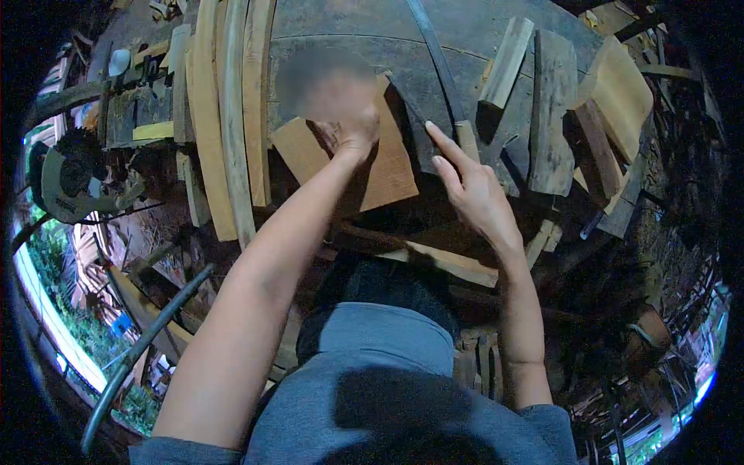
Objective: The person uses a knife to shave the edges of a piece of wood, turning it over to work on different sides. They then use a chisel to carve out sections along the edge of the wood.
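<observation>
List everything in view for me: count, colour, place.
Grey plank workbench: one, grey, upper middle.
Flat orange wooden board: seemingly one, orange, workbench's near edge.
Long pale wooden planks: at least three, tan, left of board.
Long grey metal strip with wooden handle: one, grey, right of board.
Weathered rectangular wooden pieces: two, grey, further right.
Curved yellowish wooden piece: one, yellowish, far right.
Bent bluish tube: one, bluish, lower left.
Other clutter: uncountable, mixed, picture edges.
Bluish cloth shirt: one, bluish, bottom centre.
Left hand: one, partly blurred, over the board.
Right hand: one, at the strip's handle, grip unclear.
</observation>
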`<state>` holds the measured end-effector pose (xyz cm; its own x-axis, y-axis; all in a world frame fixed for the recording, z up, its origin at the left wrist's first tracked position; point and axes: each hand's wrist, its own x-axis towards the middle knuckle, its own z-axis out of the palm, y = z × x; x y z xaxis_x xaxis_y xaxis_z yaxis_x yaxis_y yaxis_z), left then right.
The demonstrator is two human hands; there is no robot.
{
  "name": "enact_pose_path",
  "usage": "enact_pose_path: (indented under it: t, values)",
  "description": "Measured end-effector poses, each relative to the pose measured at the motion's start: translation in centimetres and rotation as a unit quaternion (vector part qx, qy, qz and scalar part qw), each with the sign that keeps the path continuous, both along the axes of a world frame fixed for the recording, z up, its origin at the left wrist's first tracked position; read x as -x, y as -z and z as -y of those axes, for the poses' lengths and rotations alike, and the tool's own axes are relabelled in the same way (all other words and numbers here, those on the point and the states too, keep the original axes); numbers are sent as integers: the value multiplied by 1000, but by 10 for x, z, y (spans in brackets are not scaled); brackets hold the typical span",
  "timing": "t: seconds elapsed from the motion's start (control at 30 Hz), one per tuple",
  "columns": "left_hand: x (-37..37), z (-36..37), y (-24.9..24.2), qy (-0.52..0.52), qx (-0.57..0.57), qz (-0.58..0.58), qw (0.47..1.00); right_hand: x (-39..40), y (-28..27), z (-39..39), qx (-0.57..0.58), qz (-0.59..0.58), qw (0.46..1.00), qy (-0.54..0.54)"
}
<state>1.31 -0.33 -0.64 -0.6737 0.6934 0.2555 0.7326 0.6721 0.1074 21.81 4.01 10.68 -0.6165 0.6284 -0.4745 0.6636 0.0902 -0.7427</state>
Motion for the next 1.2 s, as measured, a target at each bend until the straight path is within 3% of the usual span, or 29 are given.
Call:
enact_pose_path:
  t: [0.2,0.3,0.33,0.47,0.57,0.83,0.9,0.97,1.2]
  values:
    - [0,4,2,9,10,-28,1000,2,20,18,-54,-60,996,44]
    - [-1,-2,0,11,17,6,1000,3,15,21,-56,21,998,23]
    - [-1,-2,0,8,15,10,1000,4,19,28,-101,-7,994,35]
    - [4,-4,0,8,12,-23,1000,18,31,35,-66,-26,995,68]
    - [2,-6,4,18,-5,-49,999,42,39,23,-110,-60,987,103]
    - [-2,1,-2,-6,3,11,1000,8,17,63,-57,-27,997,32]
    - [0,-2,-1,-11,4,19,1000,12,18,64,-81,-77,988,106]
    - [1,-1,2,0,-10,-22,1000,8,17,68,-42,-31,993,103]
    - [1,0,4,-1,-9,-6,1000,8,37,88,-152,24,984,88]
